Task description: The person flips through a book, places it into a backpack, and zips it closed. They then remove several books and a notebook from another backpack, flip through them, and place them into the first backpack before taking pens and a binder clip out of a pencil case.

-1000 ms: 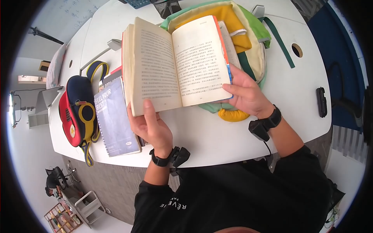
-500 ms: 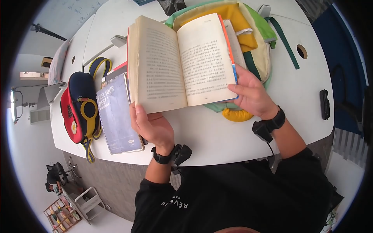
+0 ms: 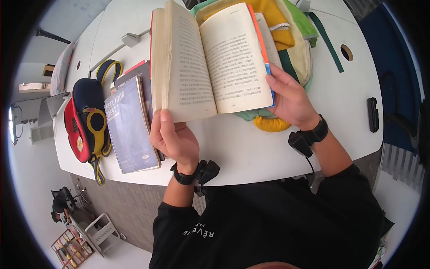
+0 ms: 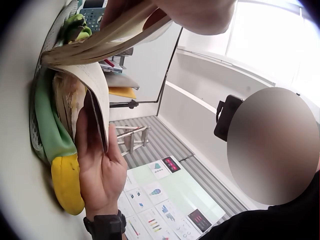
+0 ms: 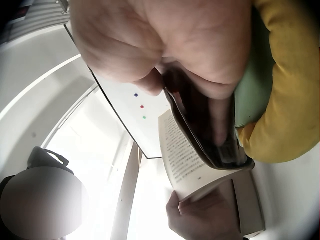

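Note:
An open paperback book (image 3: 235,62) with printed pages and an orange and blue cover edge is held up over the table. My left hand (image 3: 175,140) pinches the lower corner of its left-hand pages, the thumb at their edge. The thick left block stands steeply, its page edges bowed in the left wrist view. On the other side my right hand (image 3: 293,101) grips the cover, thumb at the right page's edge and fingers behind it. In the right wrist view those fingers curl under the dark cover.
A green, cream and yellow bag (image 3: 286,36) lies behind the book. To the left are a spiral notebook (image 3: 132,130) on other books and a red and navy bag (image 3: 87,121). A black case (image 3: 372,114) sits near the right edge of the white table (image 3: 251,157).
The book has risen in the head view and its left page block has tilted up more steeply. My left thumb has slid from the page face to its lower edge. My right hand keeps its grip.

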The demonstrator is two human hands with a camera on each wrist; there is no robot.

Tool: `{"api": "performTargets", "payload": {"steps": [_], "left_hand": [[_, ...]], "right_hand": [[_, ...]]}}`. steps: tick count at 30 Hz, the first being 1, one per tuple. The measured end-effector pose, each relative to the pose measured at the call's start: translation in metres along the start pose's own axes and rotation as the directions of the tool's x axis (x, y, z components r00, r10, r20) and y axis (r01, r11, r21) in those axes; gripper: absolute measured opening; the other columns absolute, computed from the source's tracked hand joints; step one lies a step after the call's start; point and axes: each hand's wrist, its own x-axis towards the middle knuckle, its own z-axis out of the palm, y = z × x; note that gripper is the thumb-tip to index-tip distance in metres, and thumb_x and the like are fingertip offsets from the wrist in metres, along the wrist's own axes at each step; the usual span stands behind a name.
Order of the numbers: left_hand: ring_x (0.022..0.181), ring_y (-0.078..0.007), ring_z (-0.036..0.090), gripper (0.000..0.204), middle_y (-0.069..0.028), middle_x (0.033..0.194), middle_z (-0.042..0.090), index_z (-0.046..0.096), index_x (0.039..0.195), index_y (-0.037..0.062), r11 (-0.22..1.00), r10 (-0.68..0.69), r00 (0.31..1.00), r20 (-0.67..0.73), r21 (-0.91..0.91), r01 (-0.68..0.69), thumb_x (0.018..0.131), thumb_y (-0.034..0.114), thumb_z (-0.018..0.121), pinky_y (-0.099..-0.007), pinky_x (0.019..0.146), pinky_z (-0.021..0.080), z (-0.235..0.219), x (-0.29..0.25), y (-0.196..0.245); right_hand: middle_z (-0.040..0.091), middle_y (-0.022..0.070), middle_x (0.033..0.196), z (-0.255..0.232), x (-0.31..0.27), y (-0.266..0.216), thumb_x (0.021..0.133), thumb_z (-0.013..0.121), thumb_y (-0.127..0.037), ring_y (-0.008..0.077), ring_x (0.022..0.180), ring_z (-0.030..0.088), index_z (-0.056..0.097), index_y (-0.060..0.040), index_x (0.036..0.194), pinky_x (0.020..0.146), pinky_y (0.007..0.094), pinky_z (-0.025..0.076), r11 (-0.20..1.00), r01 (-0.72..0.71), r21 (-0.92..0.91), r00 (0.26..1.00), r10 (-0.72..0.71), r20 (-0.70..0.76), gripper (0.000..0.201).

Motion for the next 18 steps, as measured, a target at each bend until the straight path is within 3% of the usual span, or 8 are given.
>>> {"api": "performTargets", "payload": {"steps": [1, 3, 4, 6, 7, 9, 13, 18], "left_hand": [[0.066, -0.0067, 0.047, 0.030, -0.0025, 0.075, 0.058, 0.059, 0.085, -0.0036, 1.000, 0.001, 1.000, 0.003, -0.005, -0.001, 0.102, 0.018, 0.046, -0.0223, 0.059, 0.035, 0.000, 0.000, -0.001], [0.078, -0.0123, 0.061, 0.031, -0.0102, 0.090, 0.066, 0.062, 0.100, -0.0086, 0.999, 0.037, 0.999, -0.001, 0.006, -0.037, 0.102, 0.017, 0.045, -0.0240, 0.069, 0.047, 0.000, 0.000, -0.002], [0.078, -0.0123, 0.061, 0.031, -0.0102, 0.090, 0.066, 0.062, 0.100, -0.0086, 0.999, 0.043, 0.999, 0.002, 0.002, -0.043, 0.102, 0.017, 0.045, -0.0240, 0.069, 0.047, 0.001, 0.000, -0.002], [0.093, -0.0197, 0.067, 0.036, -0.0171, 0.104, 0.068, 0.058, 0.117, -0.0118, 1.000, 0.022, 1.000, -0.001, -0.022, -0.022, 0.102, 0.017, 0.044, -0.0293, 0.083, 0.053, 0.001, -0.001, -0.001], [0.093, -0.0197, 0.067, 0.036, -0.0171, 0.104, 0.068, 0.058, 0.117, -0.0118, 1.000, 0.024, 1.000, 0.007, -0.020, -0.024, 0.102, 0.017, 0.044, -0.0293, 0.083, 0.053, 0.000, -0.002, -0.003], [0.100, -0.0227, 0.067, 0.037, -0.0192, 0.111, 0.067, 0.054, 0.123, -0.0120, 0.998, 0.053, 0.998, -0.032, 0.034, -0.052, 0.102, 0.017, 0.043, -0.0326, 0.089, 0.053, 0.000, -0.002, -0.007], [0.104, -0.0242, 0.065, 0.038, -0.0206, 0.115, 0.065, 0.052, 0.125, -0.0116, 0.998, 0.055, 0.997, -0.055, 0.036, -0.053, 0.102, 0.016, 0.041, -0.0342, 0.090, 0.053, 0.004, -0.002, -0.006], [0.103, -0.0262, 0.066, 0.038, -0.0220, 0.115, 0.065, 0.052, 0.124, -0.0111, 0.999, -0.031, 0.997, -0.069, -0.026, 0.029, 0.102, 0.017, 0.040, -0.0364, 0.090, 0.053, 0.000, 0.000, -0.004]], "right_hand": [[0.051, 0.0126, 0.142, -0.002, 0.000, 0.001, 0.107, 0.042, -0.015, 0.0216, 0.129, 0.054, 0.031, -0.0002, 0.151, 0.108, 0.0400, 0.046, 1.000, 0.004, -0.004, 1.000, -0.004, -0.001, 0.048], [0.052, 0.0120, 0.142, -0.006, 0.001, 0.003, 0.108, 0.039, -0.018, 0.0209, 0.129, 0.054, 0.031, -0.0011, 0.152, 0.109, 0.0396, 0.046, 0.993, 0.003, 0.115, 0.999, -0.007, 0.036, 0.047], [0.052, 0.0120, 0.142, -0.005, 0.002, 0.002, 0.108, 0.039, -0.018, 0.0209, 0.129, 0.054, 0.031, -0.0011, 0.152, 0.109, 0.0396, 0.046, 0.994, 0.008, 0.111, 0.999, -0.013, 0.039, 0.047], [0.049, 0.0157, 0.145, -0.003, 0.002, 0.002, 0.108, 0.037, -0.011, 0.0245, 0.131, 0.054, 0.024, -0.0029, 0.155, 0.108, 0.0431, 0.048, 0.998, -0.018, 0.065, 0.998, 0.013, 0.068, 0.050], [0.049, 0.0157, 0.145, -0.003, 0.001, 0.002, 0.108, 0.037, -0.011, 0.0245, 0.131, 0.054, 0.024, -0.0029, 0.155, 0.108, 0.0431, 0.048, 0.998, -0.010, 0.069, 0.998, 0.006, 0.068, 0.050], [0.052, 0.0159, 0.141, 0.001, 0.000, 0.001, 0.106, 0.039, -0.006, 0.0251, 0.124, 0.059, 0.020, -0.0035, 0.156, 0.105, 0.0465, 0.051, 0.981, -0.043, -0.190, 0.990, 0.068, 0.127, 0.054], [0.055, 0.0137, 0.135, 0.010, -0.002, -0.002, 0.103, 0.043, -0.002, 0.0224, 0.120, 0.060, 0.022, -0.0054, 0.155, 0.098, 0.0442, 0.056, 0.920, -0.063, -0.387, 0.985, 0.119, 0.123, 0.056], [0.057, 0.0146, 0.133, 0.010, -0.001, -0.005, 0.103, 0.044, -0.002, 0.0222, 0.118, 0.061, 0.020, -0.0056, 0.155, 0.096, 0.0426, 0.058, 0.930, -0.073, -0.359, 0.988, 0.116, 0.100, 0.058]]}}
